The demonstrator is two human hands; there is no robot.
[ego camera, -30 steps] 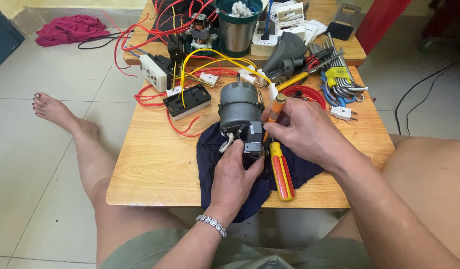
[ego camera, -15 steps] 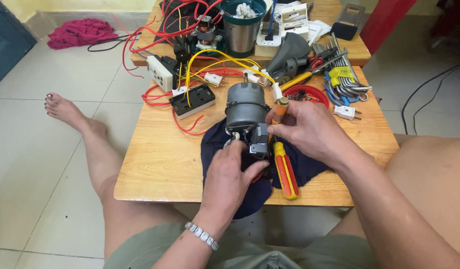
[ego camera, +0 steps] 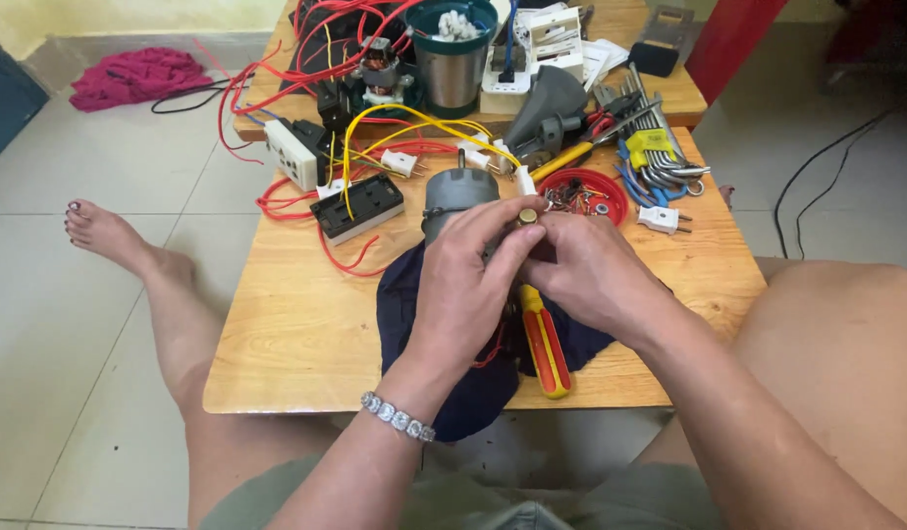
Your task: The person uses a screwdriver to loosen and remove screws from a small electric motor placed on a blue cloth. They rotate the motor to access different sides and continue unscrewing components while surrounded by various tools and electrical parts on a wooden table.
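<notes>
- Head view: both hands now close over the grey motor (ego camera: 452, 192), where earlier the left hand (ego camera: 465, 285) worked lower down.
- Right hand (ego camera: 586, 270) and left fingertips pinch a small brass part (ego camera: 527, 216) together.
- Red-and-yellow screwdriver (ego camera: 547, 344) lies untouched on the dark cloth (ego camera: 400, 314), on the counter (ego camera: 296, 334).

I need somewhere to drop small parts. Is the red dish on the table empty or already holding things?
Holding things: the red dish has small wires and metal bits lying inside it.
</notes>
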